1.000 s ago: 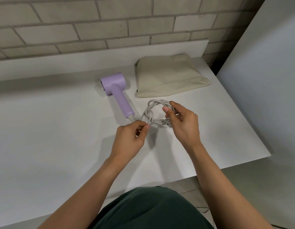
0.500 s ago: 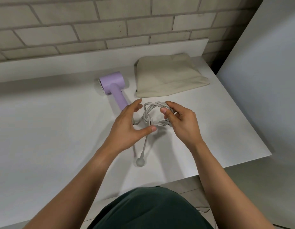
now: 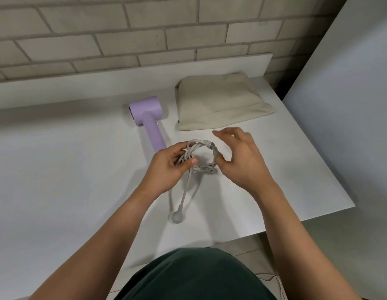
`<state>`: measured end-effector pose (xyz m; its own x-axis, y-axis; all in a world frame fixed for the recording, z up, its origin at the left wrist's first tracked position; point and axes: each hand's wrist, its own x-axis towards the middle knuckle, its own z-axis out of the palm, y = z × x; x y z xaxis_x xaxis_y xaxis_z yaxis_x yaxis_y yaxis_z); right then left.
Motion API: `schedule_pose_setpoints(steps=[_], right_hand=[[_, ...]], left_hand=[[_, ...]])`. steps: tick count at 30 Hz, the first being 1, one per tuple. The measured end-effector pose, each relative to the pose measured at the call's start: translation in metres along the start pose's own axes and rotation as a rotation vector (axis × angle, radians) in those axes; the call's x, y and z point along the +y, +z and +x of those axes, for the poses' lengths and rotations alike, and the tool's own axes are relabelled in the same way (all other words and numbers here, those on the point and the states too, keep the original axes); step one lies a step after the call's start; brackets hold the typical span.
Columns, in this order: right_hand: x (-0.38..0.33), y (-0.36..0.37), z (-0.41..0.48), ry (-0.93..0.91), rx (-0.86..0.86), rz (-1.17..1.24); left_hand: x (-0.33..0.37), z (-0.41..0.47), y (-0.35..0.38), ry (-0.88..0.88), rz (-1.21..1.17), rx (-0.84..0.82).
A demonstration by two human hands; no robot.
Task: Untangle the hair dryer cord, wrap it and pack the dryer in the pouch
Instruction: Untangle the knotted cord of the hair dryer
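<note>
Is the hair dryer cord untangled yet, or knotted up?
Knotted up. The cord is twisted into a braided ring that the left hand grips; only the end with the plug trails loose onto the table.

Wall: we see a pale brick wall (image 3: 145, 35) at the back.
Worktop: our white worktop (image 3: 58, 169) meets a white upstand (image 3: 80, 83).
Right: a plain white panel (image 3: 350, 105).

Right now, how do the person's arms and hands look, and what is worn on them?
Both forearms are bare, with no sleeves in view. The left hand and the right hand show no gloves, rings or watch. A dark green garment covers the body below.
</note>
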<state>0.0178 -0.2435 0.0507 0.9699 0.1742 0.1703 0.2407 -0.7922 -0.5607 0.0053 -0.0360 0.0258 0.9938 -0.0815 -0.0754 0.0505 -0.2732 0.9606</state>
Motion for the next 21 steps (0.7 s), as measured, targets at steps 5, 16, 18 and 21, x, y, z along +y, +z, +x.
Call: schedule_pose_setpoints(steps=[5,16,18,21], right_hand=[[-0.040,-0.008,0.011,-0.228,0.001,-0.067],[-0.042,-0.013,0.037,0.010,-0.046,0.107],[-0.042,-0.015,0.039,0.064,0.152,0.237],[-0.040,-0.015,0.039,0.162,0.243,0.406]], left_hand=[[0.009,0.001,0.001,0.049,0.084,0.000],[0.010,-0.004,-0.003,-0.010,-0.045,-0.040],[0.013,-0.003,-0.004,-0.025,-0.075,-0.047],[0.019,-0.001,-0.005,-0.016,-0.032,-0.050]])
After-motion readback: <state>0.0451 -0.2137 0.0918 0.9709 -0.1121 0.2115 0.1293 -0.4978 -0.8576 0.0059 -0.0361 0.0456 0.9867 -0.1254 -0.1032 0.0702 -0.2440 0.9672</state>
